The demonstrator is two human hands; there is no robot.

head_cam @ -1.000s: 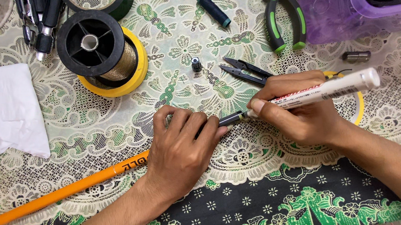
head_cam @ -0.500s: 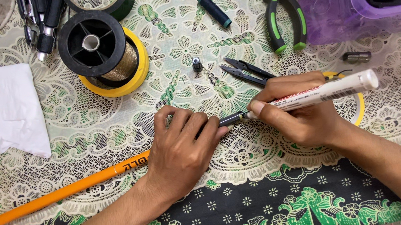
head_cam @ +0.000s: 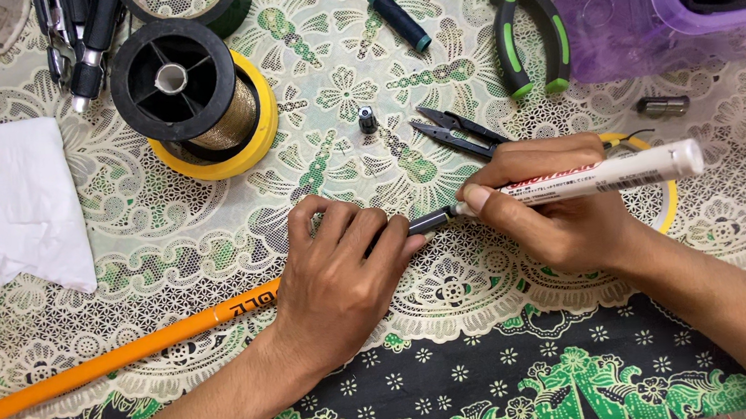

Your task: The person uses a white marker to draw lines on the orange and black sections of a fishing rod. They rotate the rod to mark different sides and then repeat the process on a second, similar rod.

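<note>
Left hand (head_cam: pixel 337 265) clenched over orange rod (head_cam: pixel 109 359), pinning dark rod tip (head_cam: pixel 431 222) flat on patterned tablecloth (head_cam: pixel 341 91). Right hand (head_cam: pixel 560 207) grasps white marker (head_cam: pixel 608 175), nib touching rod tip. Rod runs from left hand toward lower left edge. Rod looks light, stiff, smooth, likely slippery; best held near dark end. Small snips (head_cam: pixel 462 131) just above right hand. Thread spool (head_cam: pixel 191 94) well above left hand; white tissue (head_cam: pixel 12 204) far left of it.

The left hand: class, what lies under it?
Under the left hand runs an orange rod; its dark tip emerges at the fingertips, meeting the white marker in the right hand. The rod's covered stretch cannot be seen.
</note>
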